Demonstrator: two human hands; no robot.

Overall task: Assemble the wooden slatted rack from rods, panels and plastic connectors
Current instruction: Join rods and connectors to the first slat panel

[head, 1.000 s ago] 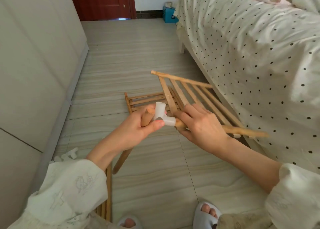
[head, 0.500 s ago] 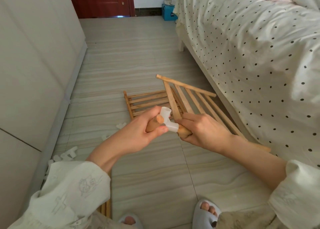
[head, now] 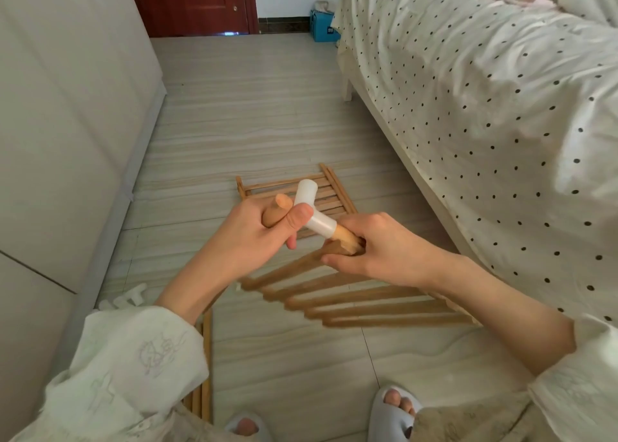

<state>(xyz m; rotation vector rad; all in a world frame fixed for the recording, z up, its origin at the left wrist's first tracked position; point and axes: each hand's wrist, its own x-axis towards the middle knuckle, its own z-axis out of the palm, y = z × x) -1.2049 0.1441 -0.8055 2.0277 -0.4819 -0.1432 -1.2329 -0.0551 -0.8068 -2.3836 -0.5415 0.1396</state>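
Note:
My left hand grips a round wooden rod, thumb pressed on a white plastic connector fitted over the rod's end. My right hand grips the corner of a wooden slatted panel, whose end peg sits in the connector's other socket. The panel hangs below my right forearm with its slats blurred. A second slatted panel lies flat on the floor behind my hands.
A bed with a dotted sheet fills the right side. A pale cabinet wall runs along the left. Loose white connectors lie on the floor by it, and another wooden panel stands near my left sleeve. My slippered feet are below.
The panel held by my right hand has swung down from pointing away to hanging under my forearm. The connector now tilts more upright, and both hands have kept their grip.

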